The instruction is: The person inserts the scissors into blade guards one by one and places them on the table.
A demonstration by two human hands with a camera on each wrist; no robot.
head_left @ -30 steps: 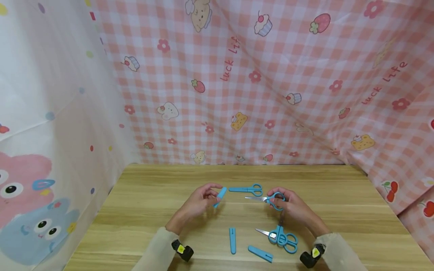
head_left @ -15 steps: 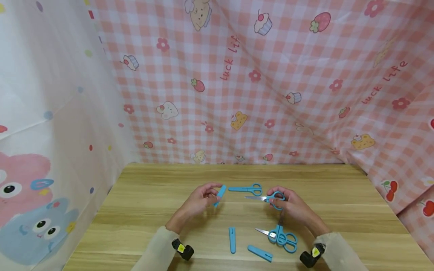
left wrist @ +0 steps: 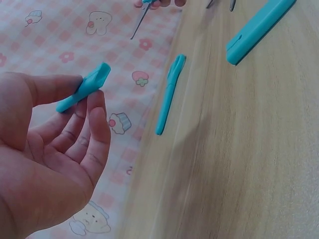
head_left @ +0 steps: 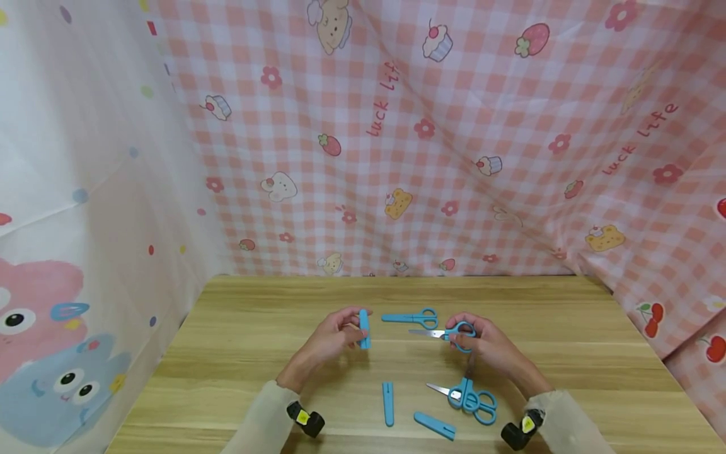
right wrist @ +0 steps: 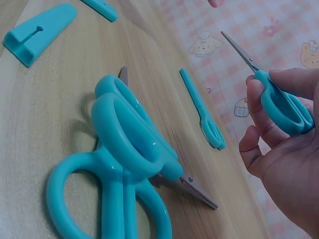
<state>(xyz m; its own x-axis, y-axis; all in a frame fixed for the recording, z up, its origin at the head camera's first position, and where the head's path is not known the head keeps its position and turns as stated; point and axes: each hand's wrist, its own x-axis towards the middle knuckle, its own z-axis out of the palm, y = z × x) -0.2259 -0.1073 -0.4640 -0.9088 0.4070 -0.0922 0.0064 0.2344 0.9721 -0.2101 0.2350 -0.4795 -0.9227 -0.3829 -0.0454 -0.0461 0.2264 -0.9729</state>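
My left hand [head_left: 333, 335] pinches a small blue scissors sheath [head_left: 364, 331] between thumb and fingers. The sheath [left wrist: 82, 94] is raised off the table in the left wrist view. Across from it, my right hand [head_left: 492, 345] grips a pair of blue-handled scissors [head_left: 429, 332] by the handles. Their bare blades are closed and point left toward the sheath, with a gap between the two. In the right wrist view the scissors' handle loops [right wrist: 275, 102] lie between thumb and fingers. Behind them on the table lies another pair of scissors [head_left: 399, 318], its blades covered by a sheath.
Unsheathed blue scissors [head_left: 468, 396] lie crossed in a pile below my right hand. Two loose sheaths, one upright in view [head_left: 388, 403] and one slanted [head_left: 434, 425], lie near the front of the wooden table [head_left: 238, 353]. A checked cloth [head_left: 363, 239] hangs behind.
The sheath in my left hand has turned from a slant to nearly upright in the head view. My right hand and its scissors have hardly moved.
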